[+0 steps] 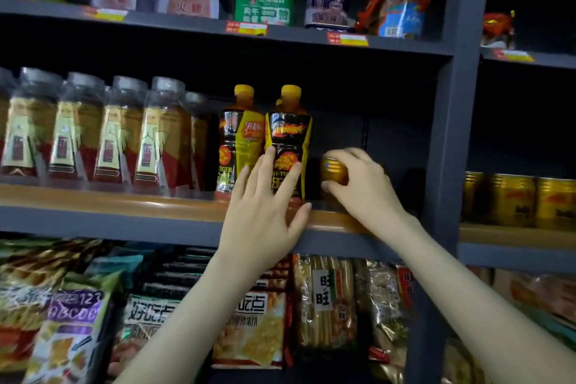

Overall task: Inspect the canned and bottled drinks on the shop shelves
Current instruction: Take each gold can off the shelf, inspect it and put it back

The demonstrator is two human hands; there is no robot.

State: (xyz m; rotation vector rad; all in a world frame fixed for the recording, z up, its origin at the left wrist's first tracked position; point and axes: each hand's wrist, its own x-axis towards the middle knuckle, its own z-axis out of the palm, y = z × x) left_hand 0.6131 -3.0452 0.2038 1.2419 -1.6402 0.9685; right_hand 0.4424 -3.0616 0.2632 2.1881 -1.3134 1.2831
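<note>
Two black-and-yellow drink bottles with yellow caps stand side by side on the middle shelf point(124, 203). My left hand point(265, 212) lies with straight fingers against the front of the right bottle point(288, 134), thumb near the shelf edge. The left bottle point(240, 134) stands untouched beside it. My right hand point(364, 187) grips the top of a small gold can point(333, 170) just right of the bottles; the can's lower part is hidden by my fingers.
Clear bottles with red-and-cream labels point(93, 131) fill the left of the same shelf. Gold cans point(514, 199) stand in the bay to the right, past a grey upright point(458, 103). Tinned meat point(265, 6) sits above, snack bags point(249, 321) below.
</note>
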